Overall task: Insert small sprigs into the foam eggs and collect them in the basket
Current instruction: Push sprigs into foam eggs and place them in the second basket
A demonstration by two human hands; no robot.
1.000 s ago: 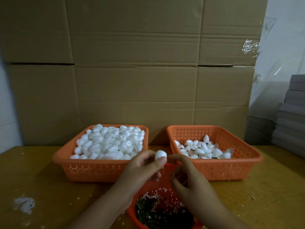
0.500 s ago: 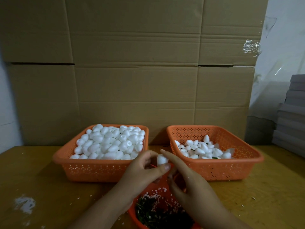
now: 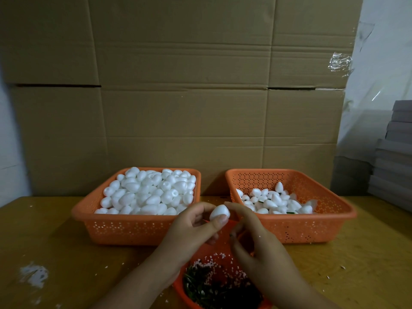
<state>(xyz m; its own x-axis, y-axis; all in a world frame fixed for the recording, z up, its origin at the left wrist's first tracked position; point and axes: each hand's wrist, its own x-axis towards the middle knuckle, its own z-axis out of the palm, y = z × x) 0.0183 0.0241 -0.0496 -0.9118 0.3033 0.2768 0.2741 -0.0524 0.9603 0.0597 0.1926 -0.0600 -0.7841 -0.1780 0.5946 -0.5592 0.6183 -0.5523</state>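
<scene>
Foam egg (image 3: 219, 212) pinched in left hand (image 3: 191, 233), right hand's (image 3: 256, 239) fingertips apparently touching it.

White foam eggs (image 3: 149, 192) fill orange perforated baskets (image 3: 142, 228); brown cardboard (image 3: 178, 85) backs the yellowish wooden table (image 3: 55, 253).

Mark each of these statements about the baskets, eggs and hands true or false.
1. The left orange plastic basket is heaped with white foam eggs. True.
2. The right orange plastic basket holds more eggs than the left. False: far fewer.
3. The left hand grips a white foam egg. True.
4. The right hand rests flat on the wooden table. False: it is raised, a fingertip at the egg.
</scene>
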